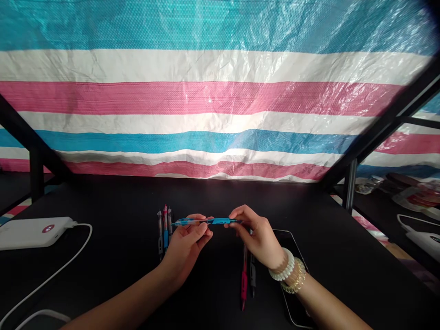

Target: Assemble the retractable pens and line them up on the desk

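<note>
Head: pen partly behind left hand

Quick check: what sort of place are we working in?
Perhaps a makeshift workstation: a black table with a striped plastic sheet behind it, and pens laid out on top. I can't tell what building.

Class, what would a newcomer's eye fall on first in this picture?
First, the shiny blue, white and pink striped sheet, filling most of the upper half behind the black table. Then the slim blue-and-clear pen, held roughly level between the left hand and right hand, below centre.
</note>
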`<state>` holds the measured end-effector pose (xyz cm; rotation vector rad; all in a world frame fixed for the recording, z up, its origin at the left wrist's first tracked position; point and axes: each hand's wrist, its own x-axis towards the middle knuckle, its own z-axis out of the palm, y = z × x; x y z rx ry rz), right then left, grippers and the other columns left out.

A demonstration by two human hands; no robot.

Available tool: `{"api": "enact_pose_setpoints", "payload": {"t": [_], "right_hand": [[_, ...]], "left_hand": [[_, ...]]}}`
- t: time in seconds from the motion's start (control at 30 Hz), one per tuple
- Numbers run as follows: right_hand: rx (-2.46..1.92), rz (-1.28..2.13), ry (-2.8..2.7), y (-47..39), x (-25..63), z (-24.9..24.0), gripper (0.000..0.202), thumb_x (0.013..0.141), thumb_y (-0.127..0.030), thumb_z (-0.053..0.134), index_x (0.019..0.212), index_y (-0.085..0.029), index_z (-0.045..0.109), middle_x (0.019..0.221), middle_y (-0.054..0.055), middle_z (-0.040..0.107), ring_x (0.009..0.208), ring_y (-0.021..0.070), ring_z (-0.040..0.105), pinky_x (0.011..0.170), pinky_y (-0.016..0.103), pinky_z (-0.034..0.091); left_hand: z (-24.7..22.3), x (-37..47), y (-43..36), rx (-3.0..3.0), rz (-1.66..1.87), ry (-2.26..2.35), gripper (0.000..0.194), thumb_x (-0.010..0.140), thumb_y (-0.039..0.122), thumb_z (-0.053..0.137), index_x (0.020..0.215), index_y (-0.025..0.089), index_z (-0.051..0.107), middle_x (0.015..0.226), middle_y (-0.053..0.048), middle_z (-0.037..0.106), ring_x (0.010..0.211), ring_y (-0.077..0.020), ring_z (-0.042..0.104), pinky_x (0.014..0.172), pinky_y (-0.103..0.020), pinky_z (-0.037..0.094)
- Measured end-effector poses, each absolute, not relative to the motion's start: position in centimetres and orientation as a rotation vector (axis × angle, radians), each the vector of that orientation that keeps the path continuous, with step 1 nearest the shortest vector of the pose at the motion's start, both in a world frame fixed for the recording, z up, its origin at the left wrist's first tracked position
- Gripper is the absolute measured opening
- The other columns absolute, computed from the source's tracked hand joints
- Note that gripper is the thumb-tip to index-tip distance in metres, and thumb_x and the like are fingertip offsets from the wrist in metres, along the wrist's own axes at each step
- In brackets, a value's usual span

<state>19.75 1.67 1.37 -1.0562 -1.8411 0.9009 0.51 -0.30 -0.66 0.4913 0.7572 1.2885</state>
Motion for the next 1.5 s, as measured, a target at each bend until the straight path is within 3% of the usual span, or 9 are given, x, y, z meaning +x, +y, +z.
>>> {"api": "enact_pose_setpoints", "payload": {"t": [0.3, 0.5, 0.67, 0.87, 0.97, 1.03, 1.23, 1.4, 1.5], "right_hand": [[-1.123, 0.655, -2.032, 1.76, 20.07, 2.18, 0.034, 0.098, -0.038, 0.050, 0.071, -0.021, 0.060, 0.066, 0.002, 0.062, 0.060, 0.0166, 0.058, 0.062, 0.028, 0.043], [-1.118, 0.803, -1.911, 1.80, 20.02, 1.49, 0.021, 0.094, -0.028, 0.057, 0.115, -0.025, 0.055, 0.088, 0.003, 0.070, 0.072, 0.0192, 0.065, 0.062, 0.029, 0.047], [-1.106, 0.764, -1.913, 1.59, 20.02, 1.73, 0.001, 0.096, -0.025, 0.053, 0.096, -0.024, 0.053, 0.086, 0.004, 0.069, 0.076, 0.0197, 0.066, 0.065, 0.029, 0.047], [-1.152, 0.614, -2.063, 1.76, 20.14, 2.21, 0.036, 0.100, -0.035, 0.047, 0.071, -0.021, 0.061, 0.065, 0.002, 0.061, 0.061, 0.0157, 0.057, 0.060, 0.028, 0.042], [-1.125, 0.699, -2.009, 1.83, 20.12, 1.90, 0.014, 0.096, -0.033, 0.056, 0.099, -0.021, 0.063, 0.076, 0.001, 0.067, 0.066, 0.0166, 0.061, 0.060, 0.026, 0.044], [-1.090, 0.735, -1.981, 1.80, 20.06, 1.65, 0.024, 0.093, -0.026, 0.059, 0.117, -0.023, 0.054, 0.086, 0.001, 0.070, 0.071, 0.0170, 0.064, 0.061, 0.026, 0.045], [-1.074, 0.657, -1.988, 1.50, 19.93, 1.83, 0.004, 0.095, -0.021, 0.055, 0.091, -0.021, 0.053, 0.079, 0.001, 0.067, 0.067, 0.0152, 0.062, 0.063, 0.025, 0.045], [-1.108, 0.583, -2.069, 1.64, 20.06, 2.00, 0.031, 0.099, -0.034, 0.050, 0.074, -0.020, 0.061, 0.068, 0.001, 0.062, 0.060, 0.0145, 0.058, 0.059, 0.025, 0.043], [-1.084, 0.624, -2.036, 1.85, 20.07, 1.73, 0.018, 0.096, -0.033, 0.057, 0.085, -0.021, 0.066, 0.074, 0.001, 0.066, 0.065, 0.0154, 0.062, 0.062, 0.025, 0.046]], "left_hand": [[-0.60, 0.35, -0.57, 0.500, 1.233, 0.721, 0.016, 0.075, 0.015, 0.077, 0.088, 0.018, 0.067, 0.102, -0.006, 0.072, 0.075, -0.0106, 0.065, 0.089, -0.030, 0.052], [-0.65, 0.33, -0.32, 0.466, 1.268, 0.765, 0.017, 0.077, 0.014, 0.076, 0.089, 0.018, 0.066, 0.105, -0.007, 0.073, 0.082, -0.0121, 0.068, 0.092, -0.030, 0.052], [-0.76, 0.33, -0.43, 0.461, 1.259, 0.748, 0.016, 0.078, 0.013, 0.075, 0.089, 0.018, 0.066, 0.102, -0.006, 0.074, 0.079, -0.0112, 0.068, 0.092, -0.030, 0.053], [-0.74, 0.24, -0.52, 0.490, 1.246, 0.713, 0.015, 0.079, 0.013, 0.074, 0.090, 0.018, 0.065, 0.105, -0.007, 0.073, 0.082, -0.0111, 0.068, 0.094, -0.031, 0.052], [-0.71, 0.24, -0.41, 0.482, 1.265, 0.734, 0.014, 0.080, 0.013, 0.073, 0.090, 0.018, 0.065, 0.105, -0.007, 0.073, 0.086, -0.0116, 0.068, 0.096, -0.031, 0.051], [-0.69, 0.28, -0.35, 0.472, 1.267, 0.743, 0.013, 0.080, 0.013, 0.073, 0.089, 0.017, 0.065, 0.103, -0.006, 0.073, 0.086, -0.0118, 0.068, 0.096, -0.031, 0.051], [-0.71, 0.33, -0.43, 0.479, 1.248, 0.710, 0.014, 0.079, 0.012, 0.074, 0.089, 0.018, 0.066, 0.102, -0.005, 0.074, 0.083, -0.0113, 0.069, 0.093, -0.030, 0.052], [-0.66, 0.34, -0.59, 0.508, 1.236, 0.682, 0.012, 0.079, 0.012, 0.074, 0.088, 0.017, 0.066, 0.104, -0.006, 0.073, 0.082, -0.0104, 0.068, 0.093, -0.029, 0.052], [-0.54, 0.32, -0.55, 0.493, 1.254, 0.707, 0.014, 0.078, 0.013, 0.076, 0.088, 0.017, 0.067, 0.102, -0.006, 0.074, 0.085, -0.0118, 0.068, 0.095, -0.030, 0.051]]}}
